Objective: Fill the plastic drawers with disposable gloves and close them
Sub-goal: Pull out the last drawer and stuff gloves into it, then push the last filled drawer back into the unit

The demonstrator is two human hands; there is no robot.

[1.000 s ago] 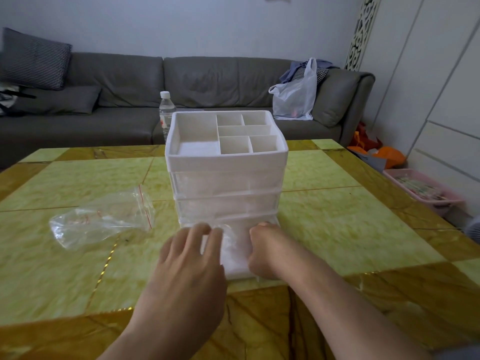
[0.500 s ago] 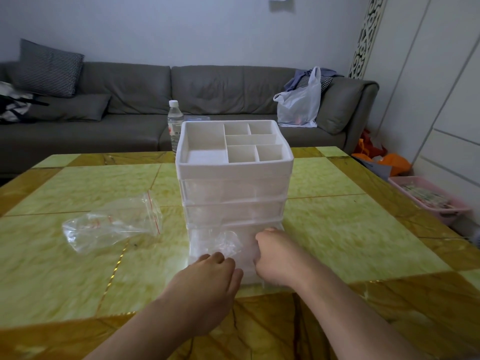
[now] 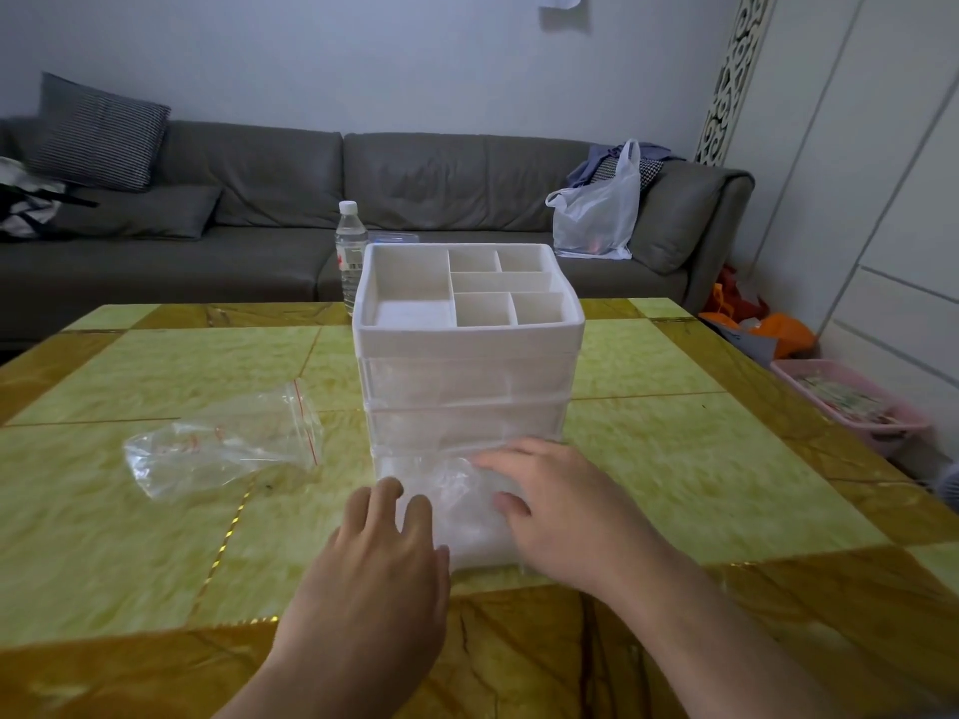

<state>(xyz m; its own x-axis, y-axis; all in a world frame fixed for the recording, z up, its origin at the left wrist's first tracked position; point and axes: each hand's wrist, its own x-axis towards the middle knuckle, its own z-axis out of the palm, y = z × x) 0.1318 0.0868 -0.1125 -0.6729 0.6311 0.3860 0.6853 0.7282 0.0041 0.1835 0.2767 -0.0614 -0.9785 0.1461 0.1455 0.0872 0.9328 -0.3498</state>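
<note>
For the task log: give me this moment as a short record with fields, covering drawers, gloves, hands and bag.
organizer: white drawer unit upright on table
bottom drawer: pulled out toward the person
upper drawers: pushed in
gloves: clear pile in bottom drawer
left hand: fingers straight, resting on the drawer's left front
right hand: fingers spread flat on the gloves
bag: clear zip bag lying left of organizer

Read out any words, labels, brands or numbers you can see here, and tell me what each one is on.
None can be read.
Water bottle behind the drawer unit: a label with a red mark, too small and blurred to read.
Clear zip bag on the table: faint red marks, too blurred to read.
Pink basket on the floor: printed contents, too small to read.
The drawer unit shows no lettering.
</note>
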